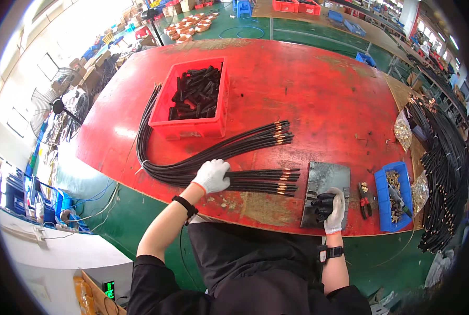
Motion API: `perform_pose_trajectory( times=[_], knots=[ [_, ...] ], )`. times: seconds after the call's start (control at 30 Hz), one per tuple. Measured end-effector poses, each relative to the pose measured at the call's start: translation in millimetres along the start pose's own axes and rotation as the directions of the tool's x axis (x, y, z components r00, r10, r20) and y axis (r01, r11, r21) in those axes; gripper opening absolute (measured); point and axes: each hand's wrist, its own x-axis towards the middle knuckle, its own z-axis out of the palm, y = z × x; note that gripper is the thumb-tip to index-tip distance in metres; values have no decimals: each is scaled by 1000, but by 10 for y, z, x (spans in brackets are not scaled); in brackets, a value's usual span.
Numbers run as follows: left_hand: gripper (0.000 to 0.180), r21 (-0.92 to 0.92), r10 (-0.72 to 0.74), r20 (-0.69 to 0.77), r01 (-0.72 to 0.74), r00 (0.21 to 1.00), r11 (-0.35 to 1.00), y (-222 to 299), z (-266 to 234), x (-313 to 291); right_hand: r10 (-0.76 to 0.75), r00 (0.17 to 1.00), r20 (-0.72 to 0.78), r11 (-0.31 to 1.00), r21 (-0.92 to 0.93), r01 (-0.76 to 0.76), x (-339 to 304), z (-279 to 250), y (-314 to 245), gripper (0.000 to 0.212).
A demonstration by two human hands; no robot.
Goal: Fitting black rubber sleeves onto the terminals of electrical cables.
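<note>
A bundle of black cables with copper-coloured ends lies on the red table, bent in a loop at the left and fanned into two groups. My left hand, in a white glove, is closed over the lower group; its fingertips are partly hidden. At the right, my gloved right hand is wrapped round several short black sleeves, above a grey metal plate. Pliers with red handles lie beside the plate. Similar black pieces fill a red crate behind the cables.
A blue tray with small brass-coloured parts and a tool stands at the table's right edge. Clear plastic bags and a large heap of black cables lie beyond it. A fan stands off to the left.
</note>
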Motion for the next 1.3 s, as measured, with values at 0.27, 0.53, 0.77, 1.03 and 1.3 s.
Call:
perform_pose_trajectory(
  times=[0.27,0.53,0.77,1.03,1.3],
  knots=[
    [14,34,44,-242,-37,969,999,442,466,-57,57,998,-2,997,61,-57,-9,18,-45,43],
    [18,32,-57,-194,65,979,997,330,478,20,14,999,48,997,-78,-10,4,-9,-257,44],
    [17,-191,-131,-251,84,959,978,117,382,-208,13,1000,27,997,-74,-11,-9,24,-222,43],
    [20,-60,-70,-110,64,991,996,-1092,-102,-1033,102,995,10,985,142,-103,-15,-6,-52,41],
    [23,144,-18,107,3,994,990,-990,-165,-775,47,999,8,998,48,-48,31,-2,-93,40]
  ],
)
